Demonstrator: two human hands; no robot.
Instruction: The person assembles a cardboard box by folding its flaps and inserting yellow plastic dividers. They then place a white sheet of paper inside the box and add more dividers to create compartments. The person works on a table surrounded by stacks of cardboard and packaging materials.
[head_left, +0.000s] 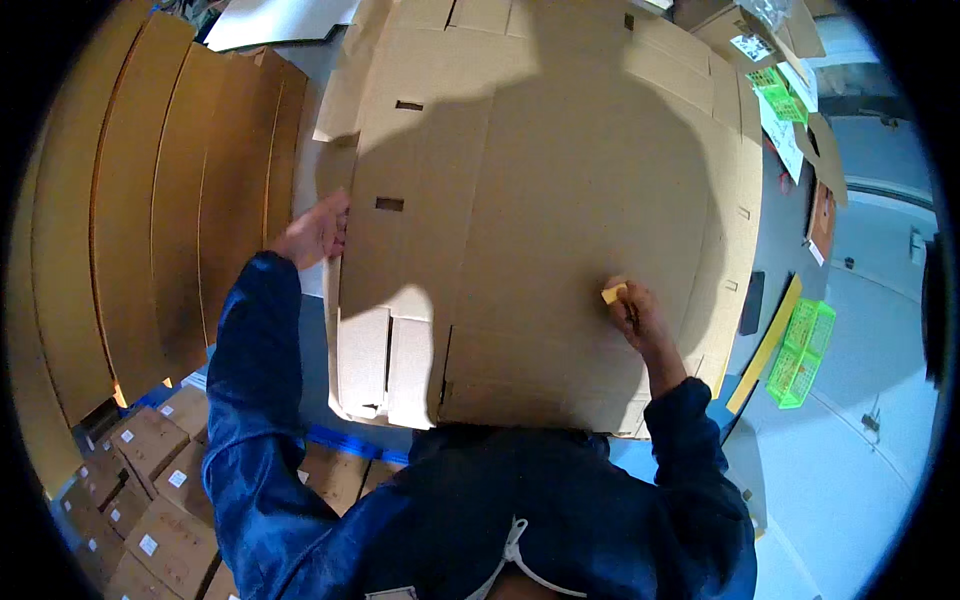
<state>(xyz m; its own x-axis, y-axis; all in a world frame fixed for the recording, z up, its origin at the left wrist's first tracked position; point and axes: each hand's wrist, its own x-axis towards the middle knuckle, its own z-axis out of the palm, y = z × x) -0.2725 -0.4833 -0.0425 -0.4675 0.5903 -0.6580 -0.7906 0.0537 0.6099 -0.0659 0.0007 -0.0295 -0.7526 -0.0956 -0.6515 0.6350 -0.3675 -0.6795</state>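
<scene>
A large flattened cardboard box (560,200) lies spread in front of me, with slots and fold lines across it and my shadow over much of it. At its left edge is my left hand (315,232), fingers curled and closed on the cardboard's side. My right hand (640,318) is over the right half of the sheet, closed around a small yellow object (614,293). Only the yellow end shows past the fingers, so its kind cannot be made out.
Tall stacked cardboard (150,200) stands along the left. Small labelled cartons (170,480) are piled at the lower left. To the right lie a green plastic basket (802,353), a yellow strip (764,345) and a dark flat object (752,303). An open carton (735,35) sits at the far right.
</scene>
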